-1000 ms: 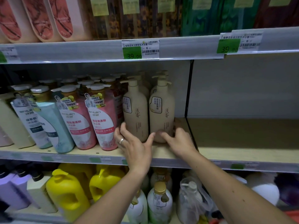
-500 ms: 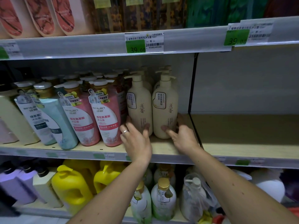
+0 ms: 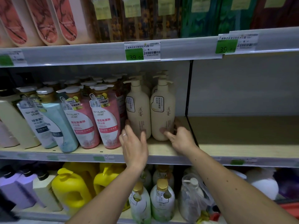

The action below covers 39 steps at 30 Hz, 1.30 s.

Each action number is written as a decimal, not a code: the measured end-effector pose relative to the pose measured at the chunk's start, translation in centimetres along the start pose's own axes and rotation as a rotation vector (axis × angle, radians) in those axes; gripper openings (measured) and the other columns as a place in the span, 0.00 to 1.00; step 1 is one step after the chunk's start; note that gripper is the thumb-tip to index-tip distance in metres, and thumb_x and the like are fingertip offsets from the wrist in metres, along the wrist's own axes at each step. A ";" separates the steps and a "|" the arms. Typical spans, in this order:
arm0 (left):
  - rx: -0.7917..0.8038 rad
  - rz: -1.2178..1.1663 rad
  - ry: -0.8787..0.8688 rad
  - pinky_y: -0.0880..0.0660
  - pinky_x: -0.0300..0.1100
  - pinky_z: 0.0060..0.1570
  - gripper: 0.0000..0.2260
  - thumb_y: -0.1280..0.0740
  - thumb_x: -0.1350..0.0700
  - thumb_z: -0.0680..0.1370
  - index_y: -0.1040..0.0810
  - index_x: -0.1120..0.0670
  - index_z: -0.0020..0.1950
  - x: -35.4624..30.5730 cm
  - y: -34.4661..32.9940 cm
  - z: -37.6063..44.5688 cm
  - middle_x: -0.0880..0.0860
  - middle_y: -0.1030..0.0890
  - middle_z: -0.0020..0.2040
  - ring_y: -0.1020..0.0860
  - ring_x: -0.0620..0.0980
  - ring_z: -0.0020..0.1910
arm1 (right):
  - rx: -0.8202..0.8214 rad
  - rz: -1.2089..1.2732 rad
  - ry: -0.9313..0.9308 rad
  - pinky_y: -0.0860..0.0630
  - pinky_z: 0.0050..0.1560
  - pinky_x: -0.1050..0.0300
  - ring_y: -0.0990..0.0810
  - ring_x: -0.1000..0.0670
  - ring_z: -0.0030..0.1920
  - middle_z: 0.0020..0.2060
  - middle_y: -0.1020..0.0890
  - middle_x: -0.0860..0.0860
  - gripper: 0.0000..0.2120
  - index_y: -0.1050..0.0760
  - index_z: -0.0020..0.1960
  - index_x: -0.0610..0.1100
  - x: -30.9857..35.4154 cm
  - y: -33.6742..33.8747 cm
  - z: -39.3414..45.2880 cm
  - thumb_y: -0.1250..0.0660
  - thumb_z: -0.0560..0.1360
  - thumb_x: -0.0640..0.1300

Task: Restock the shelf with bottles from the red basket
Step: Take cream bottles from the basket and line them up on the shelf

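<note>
Two bare hands reach onto the middle shelf (image 3: 161, 151) of a store display and steady a pair of cream pump bottles standing upright side by side. The left hand (image 3: 134, 146), a ring on one finger, cups the base of the left cream bottle (image 3: 138, 110), fingers round its far side and thumb pressed on its front. The right hand (image 3: 181, 139) grasps the base of the right cream bottle (image 3: 162, 110) the same way, thumb on the front and fingers curled behind. The two bottles touch each other, with more cream pump tops visible behind them. Just left of the left hand stand pink bottles (image 3: 106, 120), then pale blue bottles (image 3: 53, 123). To the right of the right hand, beyond a dark divider (image 3: 188, 101), lies a bare stretch of shelf. Green price tags (image 3: 134, 53) hang on the rail above the hands. Below the forearms, yellow jugs (image 3: 69, 189) and green-and-white bottles (image 3: 161, 201) fill the lower shelf. A sliver of red (image 3: 289, 209) shows at the lower right edge; whether it is the basket cannot be told.
</note>
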<state>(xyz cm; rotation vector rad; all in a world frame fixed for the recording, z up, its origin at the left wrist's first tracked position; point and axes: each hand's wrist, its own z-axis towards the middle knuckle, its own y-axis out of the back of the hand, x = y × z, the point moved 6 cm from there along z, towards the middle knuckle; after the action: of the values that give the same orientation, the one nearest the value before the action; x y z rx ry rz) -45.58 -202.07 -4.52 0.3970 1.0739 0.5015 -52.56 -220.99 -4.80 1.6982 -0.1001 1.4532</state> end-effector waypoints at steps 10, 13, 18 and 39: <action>0.089 0.089 -0.198 0.31 0.54 0.71 0.26 0.42 0.45 0.85 0.43 0.46 0.82 -0.4 -1.1 -2.5 0.58 0.46 0.83 0.41 0.61 0.79 | -0.067 0.075 0.099 0.25 0.61 0.54 0.22 0.45 0.65 0.66 0.20 0.47 0.30 0.29 0.73 0.44 0.9 1.0 -1.4 0.29 0.77 0.58; 0.088 0.108 -0.203 0.30 0.55 0.70 0.25 0.42 0.46 0.85 0.44 0.46 0.82 -0.2 -1.1 -2.4 0.58 0.46 0.82 0.40 0.62 0.79 | -0.057 0.078 0.079 0.24 0.64 0.51 0.23 0.45 0.65 0.66 0.20 0.47 0.31 0.29 0.73 0.45 0.8 1.0 -1.2 0.29 0.76 0.60; 0.129 0.140 -0.229 0.31 0.55 0.71 0.27 0.40 0.48 0.84 0.46 0.47 0.82 0.0 -1.1 -2.3 0.58 0.48 0.82 0.42 0.63 0.79 | -0.030 0.063 0.022 0.24 0.58 0.54 0.21 0.46 0.62 0.64 0.19 0.48 0.33 0.27 0.71 0.44 0.2 1.3 -1.1 0.27 0.74 0.63; 0.700 -0.037 -0.691 0.31 0.45 0.70 0.21 0.35 0.39 0.81 0.28 0.40 0.74 -13.0 4.5 -13.9 0.39 0.31 0.73 0.32 0.40 0.72 | 0.211 0.039 0.074 0.16 0.52 0.54 0.12 0.52 0.50 0.52 0.13 0.51 0.14 0.22 0.66 0.51 -1.6 21.5 -15.6 0.33 0.81 0.52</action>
<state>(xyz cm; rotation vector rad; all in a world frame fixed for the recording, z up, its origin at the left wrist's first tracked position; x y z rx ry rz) -63.96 -204.86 1.45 1.0744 0.5449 -0.0809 -77.12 -224.93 4.65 1.8163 0.0638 1.6002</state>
